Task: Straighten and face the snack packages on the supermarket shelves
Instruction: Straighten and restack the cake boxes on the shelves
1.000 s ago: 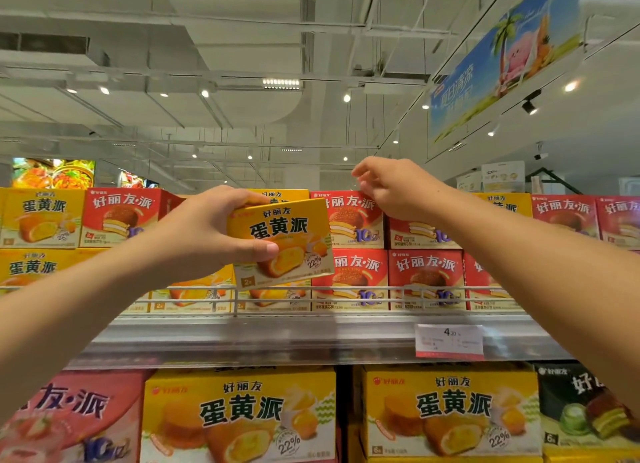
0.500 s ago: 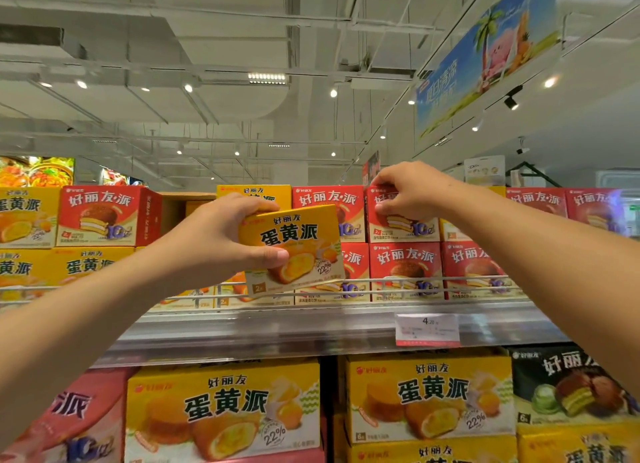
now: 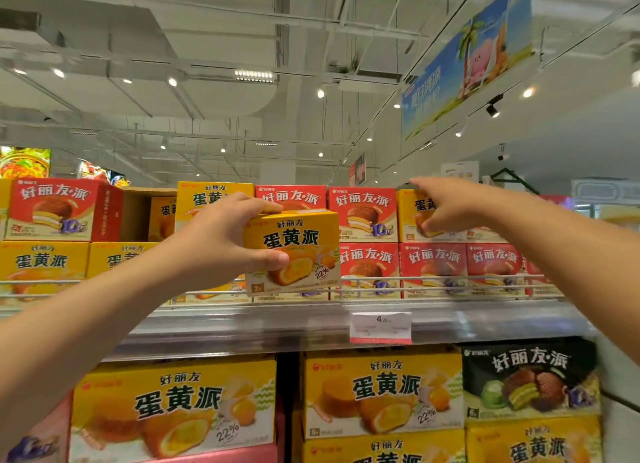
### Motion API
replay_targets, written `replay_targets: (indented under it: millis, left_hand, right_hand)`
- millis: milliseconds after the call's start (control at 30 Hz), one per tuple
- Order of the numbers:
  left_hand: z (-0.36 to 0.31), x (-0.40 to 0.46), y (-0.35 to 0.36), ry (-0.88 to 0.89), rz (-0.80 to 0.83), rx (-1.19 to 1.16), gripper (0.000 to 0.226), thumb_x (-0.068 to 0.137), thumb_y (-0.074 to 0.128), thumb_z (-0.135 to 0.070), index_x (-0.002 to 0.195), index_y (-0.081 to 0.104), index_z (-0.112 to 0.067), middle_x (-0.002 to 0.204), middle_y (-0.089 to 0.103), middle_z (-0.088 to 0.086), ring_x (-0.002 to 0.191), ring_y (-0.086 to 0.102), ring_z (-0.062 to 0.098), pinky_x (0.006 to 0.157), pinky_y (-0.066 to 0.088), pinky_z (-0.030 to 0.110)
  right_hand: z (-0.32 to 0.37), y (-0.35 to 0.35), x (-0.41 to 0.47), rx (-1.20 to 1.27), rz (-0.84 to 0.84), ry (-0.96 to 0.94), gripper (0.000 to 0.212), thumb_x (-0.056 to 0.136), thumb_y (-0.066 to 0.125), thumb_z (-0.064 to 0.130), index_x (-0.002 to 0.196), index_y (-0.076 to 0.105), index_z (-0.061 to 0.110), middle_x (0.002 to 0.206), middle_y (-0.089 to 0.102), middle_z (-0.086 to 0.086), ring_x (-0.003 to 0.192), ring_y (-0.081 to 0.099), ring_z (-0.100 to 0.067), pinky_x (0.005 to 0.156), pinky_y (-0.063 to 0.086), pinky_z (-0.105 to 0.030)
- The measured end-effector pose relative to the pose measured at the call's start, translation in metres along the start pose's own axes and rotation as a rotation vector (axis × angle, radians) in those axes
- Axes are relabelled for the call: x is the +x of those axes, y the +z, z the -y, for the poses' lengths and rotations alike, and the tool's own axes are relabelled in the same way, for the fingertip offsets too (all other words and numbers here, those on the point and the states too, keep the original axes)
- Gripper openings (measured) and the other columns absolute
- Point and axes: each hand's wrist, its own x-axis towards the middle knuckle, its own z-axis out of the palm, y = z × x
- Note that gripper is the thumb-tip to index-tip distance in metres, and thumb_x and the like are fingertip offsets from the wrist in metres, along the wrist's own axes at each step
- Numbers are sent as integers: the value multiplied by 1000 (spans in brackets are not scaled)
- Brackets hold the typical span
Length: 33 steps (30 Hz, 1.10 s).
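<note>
Left hand (image 3: 221,244) pinches a yellow box (image 3: 294,251) top and bottom, held out front of the top shelf (image 3: 311,320), probably to reslot it. Right hand (image 3: 446,206), fingers loosely spread, reaches the yellow stack (image 3: 414,213) at 2 o'clock.

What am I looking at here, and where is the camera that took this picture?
No machine here: a person wears one wide-angle camera on the head, so you see both bare arms reaching forward. The left hand grips a small yellow cardboard snack box, thumb on its front, held in front of the top metal shelf. The right hand reaches with loose fingers to a yellow box in the upper row, holding nothing. Red boxes fill that shelf; larger yellow boxes sit below.
</note>
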Motion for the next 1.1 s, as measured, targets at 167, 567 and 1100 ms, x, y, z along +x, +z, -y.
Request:
replay_targets:
  millis: [167, 567, 1100]
  left_hand:
    - [-10, -4, 1, -25, -3, -11, 87, 61, 66, -58, 140, 47, -27, 132, 47, -6, 120, 49, 16, 99, 50, 44]
    - [-2, -17, -5, -39, -45, 29, 87, 61, 66, -57, 140, 47, -27, 131, 47, -7, 119, 49, 16, 95, 53, 43]
    - [124, -123, -124, 48, -39, 70, 83, 61, 66, -61, 134, 55, -23, 124, 53, -2, 113, 51, 15, 96, 46, 35]
  right_hand:
    - [-11, -2, 0, -70, -194, -57, 60, 71, 84, 30, 119, 49, 25, 106, 57, 3, 96, 54, -20, 80, 48, -37]
    - [-23, -37, -40, 30, -233, -169, 66, 73, 83, 26, 126, 45, 32, 114, 50, 3, 79, 51, -11, 55, 42, -25]
    - [219, -20, -124, 116, -160, -437, 67, 78, 74, 44, 136, 43, 33, 130, 53, 8, 109, 52, -11, 90, 50, -34]
